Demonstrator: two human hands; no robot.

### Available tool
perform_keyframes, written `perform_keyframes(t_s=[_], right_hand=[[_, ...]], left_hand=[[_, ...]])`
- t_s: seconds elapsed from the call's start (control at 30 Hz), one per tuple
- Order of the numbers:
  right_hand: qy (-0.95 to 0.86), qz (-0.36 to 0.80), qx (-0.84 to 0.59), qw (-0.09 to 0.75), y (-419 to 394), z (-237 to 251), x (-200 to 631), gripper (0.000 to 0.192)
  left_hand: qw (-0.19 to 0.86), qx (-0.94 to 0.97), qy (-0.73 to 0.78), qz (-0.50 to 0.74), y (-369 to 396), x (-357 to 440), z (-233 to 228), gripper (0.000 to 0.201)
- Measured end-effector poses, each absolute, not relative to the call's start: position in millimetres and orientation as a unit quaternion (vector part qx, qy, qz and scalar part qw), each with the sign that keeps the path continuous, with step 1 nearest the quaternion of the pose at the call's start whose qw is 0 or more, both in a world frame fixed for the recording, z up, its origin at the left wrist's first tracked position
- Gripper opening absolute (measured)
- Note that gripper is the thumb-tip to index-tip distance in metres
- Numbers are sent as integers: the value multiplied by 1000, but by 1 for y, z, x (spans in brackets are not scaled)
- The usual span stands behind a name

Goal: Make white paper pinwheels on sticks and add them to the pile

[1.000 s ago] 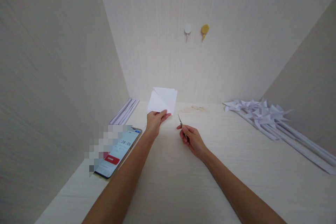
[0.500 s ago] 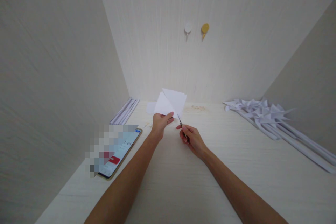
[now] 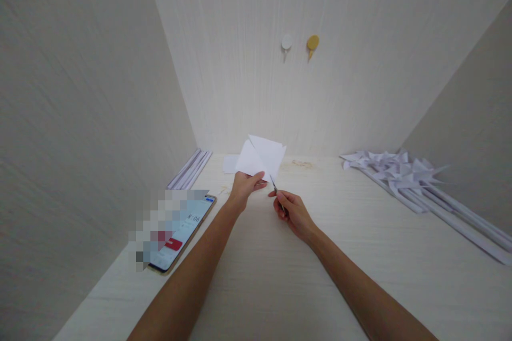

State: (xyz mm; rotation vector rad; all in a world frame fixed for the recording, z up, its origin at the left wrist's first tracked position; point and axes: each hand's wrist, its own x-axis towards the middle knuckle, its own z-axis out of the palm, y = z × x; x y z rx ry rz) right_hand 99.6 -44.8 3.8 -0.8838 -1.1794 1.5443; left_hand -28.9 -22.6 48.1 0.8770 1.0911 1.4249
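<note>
1. From where I stand, a pale streaked wall (image 3: 236,64) backs a whitish tabletop (image 3: 260,282); a white hook (image 3: 286,42) and a yellow hook (image 3: 313,42) show at upper centre.
2. Folded white paper (image 3: 270,153) is at the centre of the frame, its lower edge pinched between thumb and fingers of the left hand (image 3: 245,190).
3. The right hand (image 3: 295,214), just right of centre, has its fingers curled around scissors (image 3: 273,183); their tip overlaps the paper's lower right, though I can't tell whether it bites.
4. I'd judge the paper light, thin and easily creased; a gentle pinch near an edge, clear of the blades, should suit it.
5. A phone (image 3: 186,232) lies lower left; pointed paper shapes (image 3: 400,173) pile at right.
</note>
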Motion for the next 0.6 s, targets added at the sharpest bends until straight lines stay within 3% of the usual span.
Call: perform_keyframes(t_s=[0.6], right_hand=[[-482,633,-365,484,-45,4,100,34]], left_hand=[[528,389,473,589,-23,-28,49,9]])
